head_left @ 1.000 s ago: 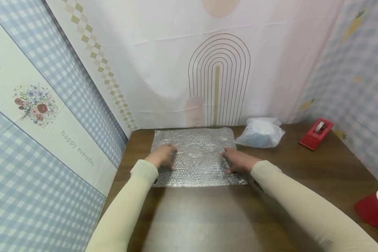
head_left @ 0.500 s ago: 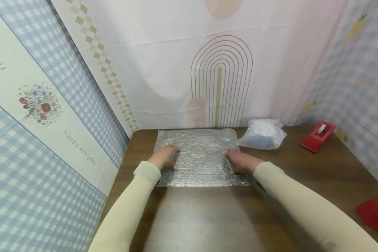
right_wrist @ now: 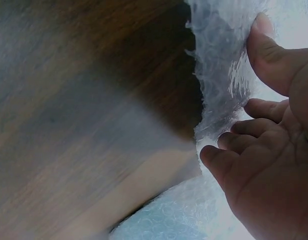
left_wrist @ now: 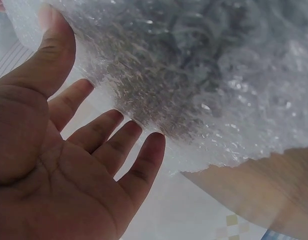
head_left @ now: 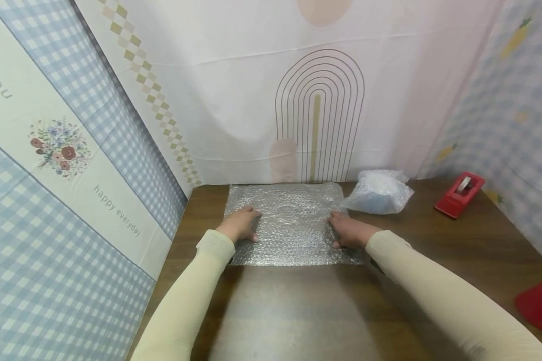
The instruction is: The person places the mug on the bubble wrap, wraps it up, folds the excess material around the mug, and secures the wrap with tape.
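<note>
A sheet of clear bubble wrap (head_left: 293,235) lies flat on the brown table, toward its back. On its left part rests my left hand (head_left: 242,223), fingertips touching the plastic; in the left wrist view its fingers (left_wrist: 106,132) are spread and gently bent. My right hand (head_left: 349,230) touches the sheet near its right edge. Its fingers (right_wrist: 234,142) meet the wrap (right_wrist: 221,65) in the right wrist view, relaxed and slightly bent. Neither hand grips anything.
Beyond the sheet's right edge sits a bluish bundle in bubble wrap (head_left: 380,192). A red tape dispenser (head_left: 459,195) stands at the back right. Near the right edge is a red mug (head_left: 537,305) with a white inside. Fabric hangs behind and beside the table (head_left: 289,311).
The head view has shifted slightly, so everything appears a little further right. Both hands stay in place on the bubble wrap sheet.
</note>
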{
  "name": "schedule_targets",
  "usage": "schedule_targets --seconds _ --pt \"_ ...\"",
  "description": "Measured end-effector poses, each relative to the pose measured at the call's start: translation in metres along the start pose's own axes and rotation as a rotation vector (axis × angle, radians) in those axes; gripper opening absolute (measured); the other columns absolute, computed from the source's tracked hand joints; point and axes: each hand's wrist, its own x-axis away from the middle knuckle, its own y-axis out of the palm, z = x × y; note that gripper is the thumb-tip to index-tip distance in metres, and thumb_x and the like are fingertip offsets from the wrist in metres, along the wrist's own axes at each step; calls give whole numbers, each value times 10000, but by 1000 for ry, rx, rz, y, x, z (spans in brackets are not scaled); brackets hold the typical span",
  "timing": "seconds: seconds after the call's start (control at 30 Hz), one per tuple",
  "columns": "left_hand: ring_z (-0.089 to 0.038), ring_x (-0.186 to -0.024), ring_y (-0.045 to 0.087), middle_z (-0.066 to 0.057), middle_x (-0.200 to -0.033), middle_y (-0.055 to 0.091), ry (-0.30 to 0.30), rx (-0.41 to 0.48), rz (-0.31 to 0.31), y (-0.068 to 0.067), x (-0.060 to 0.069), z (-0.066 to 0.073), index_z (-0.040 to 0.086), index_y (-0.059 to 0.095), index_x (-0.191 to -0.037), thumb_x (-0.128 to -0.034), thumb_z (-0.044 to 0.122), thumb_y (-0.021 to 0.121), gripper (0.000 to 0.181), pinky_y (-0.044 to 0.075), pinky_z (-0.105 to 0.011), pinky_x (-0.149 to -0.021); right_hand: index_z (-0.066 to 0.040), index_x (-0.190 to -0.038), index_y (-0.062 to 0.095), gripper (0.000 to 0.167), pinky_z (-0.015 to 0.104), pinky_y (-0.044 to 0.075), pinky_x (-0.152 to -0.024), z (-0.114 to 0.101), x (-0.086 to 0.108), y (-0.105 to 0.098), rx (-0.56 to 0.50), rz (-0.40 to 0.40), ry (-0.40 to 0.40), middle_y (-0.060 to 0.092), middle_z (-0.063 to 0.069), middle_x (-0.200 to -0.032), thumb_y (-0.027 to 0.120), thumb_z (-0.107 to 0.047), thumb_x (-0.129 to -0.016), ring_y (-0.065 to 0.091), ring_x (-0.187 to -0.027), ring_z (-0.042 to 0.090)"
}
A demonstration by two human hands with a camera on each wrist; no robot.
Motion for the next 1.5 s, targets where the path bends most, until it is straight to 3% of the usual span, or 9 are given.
schedule_targets --seconds 0.13,0.3,0.43,0.53,0.67,0.8,1.03,1.2,1.5 --pt "-414 -1727 372 -120 -1883 330 -16 11 1 -1 2 3 276 496 -1733 -843 390 1001 1030 377 -669 -1378 196 -1631 396 913 679 258 -1415 -17 10 -11 26 -12 21 185 474 -1787 884 -147 -940 239 -1685 638" --pt "-401 -1744 339 -106 -1895 303 -41 8 -5 -3 5 7 290 479 -1741 -847 400 992 1037 356 -668 -1391 182 -1627 418 900 675 285 -1407 -10 3 -12 35 -9 6 204 467 -1786 890 -165 -944 270 -1676 634" --pt "-415 -1733 358 -130 -1881 331 -30 5 6 -3 4 7 261 493 -1734 -844 378 1002 1033 367 -668 -1385 119 -1577 519 837 625 485 -1301 25 -13 -5 75 87 -145 493 419 -1663 924 -240 -938 548 -1527 572" --pt "-429 -1698 420 -143 -1852 393 -25 -14 29 -3 2 5 241 540 -1705 -803 374 1028 1034 404 -664 -1363 67 -1547 577 732 603 605 -1155 37 -17 -18 76 200 -227 667 346 -1513 898 -239 -964 709 -1324 509" --pt "-442 -1655 486 -145 -1822 448 -31 -36 44 -4 -3 2 231 592 -1666 -761 397 1043 1025 450 -676 -1326 65 -1518 625 592 659 599 -1147 18 -1 -67 12 336 -133 710 316 -1483 809 -124 -988 734 -1282 507" --pt "-446 -1654 486 -150 -1822 446 -34 -41 31 -4 -9 1 233 596 -1662 -758 416 1040 1024 448 -688 -1322 42 -1502 651 570 728 497 -1233 17 12 -107 109 429 13 656 337 -1545 771 -127 -972 632 -1404 575" --pt "-463 -1658 474 -163 -1822 441 5 -12 39 5 -14 5 227 593 -1665 -756 395 1032 1023 403 -665 -1361 -125 -1658 554 773 907 314 -1257 64 17 -126 136 240 212 245 414 -1803 801 -282 -943 273 -1604 737" --pt "-474 -1671 449 -166 -1838 408 23 1 33 9 -12 10 227 586 -1671 -775 396 1020 1010 381 -653 -1377 -70 -1576 625 738 841 282 -1327 88 14 -118 156 220 187 358 478 -1716 779 -271 -882 320 -1604 709" --pt "-423 -1680 456 -131 -1834 424 9 -49 65 3 -13 8 254 586 -1671 -755 460 1012 1031 391 -623 -1381 -26 -1497 678 710 859 341 -1266 92 11 -125 188 270 150 490 464 -1626 827 -168 -817 407 -1568 659"
